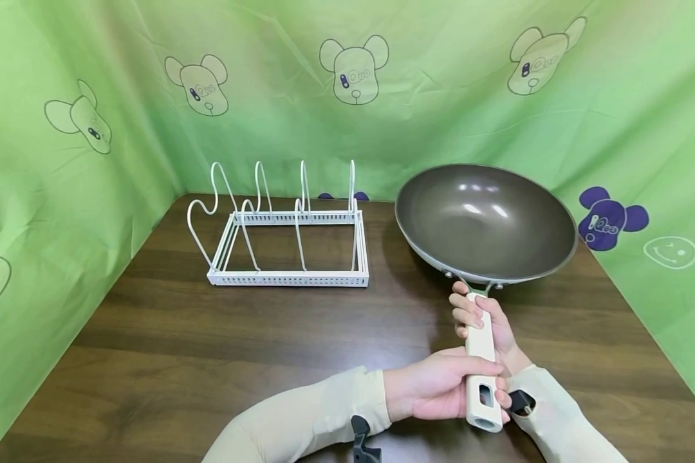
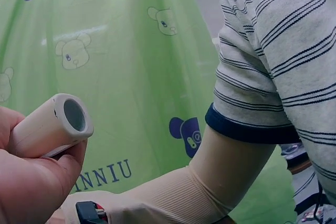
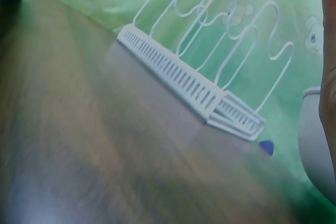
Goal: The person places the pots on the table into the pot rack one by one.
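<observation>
Both hands hold a wok (image 1: 486,222) with a dark brown inside and a long white handle (image 1: 481,337). My right hand (image 1: 502,331) grips the handle near the pan, its fingers curled over from the far side. Lower down, my left hand (image 1: 437,386) holds the handle close to its hollow end, thumb across the top. That open end (image 2: 74,115) points toward the person in the left wrist view. The wok is tilted, its inside facing the head camera, above the table's right side. Part of its pale outer wall (image 3: 313,135) shows in the right wrist view.
Left of the wok, a white pan rack (image 1: 289,279) with several curved wire dividers stands toward the back of the brown wooden table (image 1: 220,360). Green printed curtains (image 1: 278,128) enclose the table at the back and sides.
</observation>
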`<state>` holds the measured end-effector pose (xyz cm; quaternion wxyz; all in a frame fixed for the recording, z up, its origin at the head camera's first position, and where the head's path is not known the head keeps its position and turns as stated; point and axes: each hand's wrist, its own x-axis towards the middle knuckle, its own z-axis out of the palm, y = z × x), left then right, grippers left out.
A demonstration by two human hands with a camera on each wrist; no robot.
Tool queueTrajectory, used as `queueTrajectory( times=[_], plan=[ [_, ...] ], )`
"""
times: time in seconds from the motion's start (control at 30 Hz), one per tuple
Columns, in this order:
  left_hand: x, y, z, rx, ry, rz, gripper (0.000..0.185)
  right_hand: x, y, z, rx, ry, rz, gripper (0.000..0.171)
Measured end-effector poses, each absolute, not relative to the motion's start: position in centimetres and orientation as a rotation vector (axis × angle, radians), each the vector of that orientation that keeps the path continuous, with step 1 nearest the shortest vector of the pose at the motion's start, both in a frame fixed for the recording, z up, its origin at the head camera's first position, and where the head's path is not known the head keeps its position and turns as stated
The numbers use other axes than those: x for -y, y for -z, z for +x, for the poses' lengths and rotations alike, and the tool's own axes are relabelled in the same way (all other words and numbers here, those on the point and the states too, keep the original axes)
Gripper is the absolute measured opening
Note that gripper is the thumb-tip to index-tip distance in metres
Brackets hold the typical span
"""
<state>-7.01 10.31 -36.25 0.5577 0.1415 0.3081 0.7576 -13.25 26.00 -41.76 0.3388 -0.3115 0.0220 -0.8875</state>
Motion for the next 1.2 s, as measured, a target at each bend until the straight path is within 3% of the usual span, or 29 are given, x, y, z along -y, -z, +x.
queueTrajectory(
  times=[0.67,1.2],
  plan=[
    [-8.1,34.6,-7.0,-0.621,-1.893,0.567,0.025,-23.6,37.4,-13.6,-0.114,2.361,-0.841,0.025],
    [-5.2,32.9,-7.0,-0.536,-1.913,0.718,0.033,-20.7,34.6,-14.7,-0.183,2.282,-1.025,0.032]
  ],
)
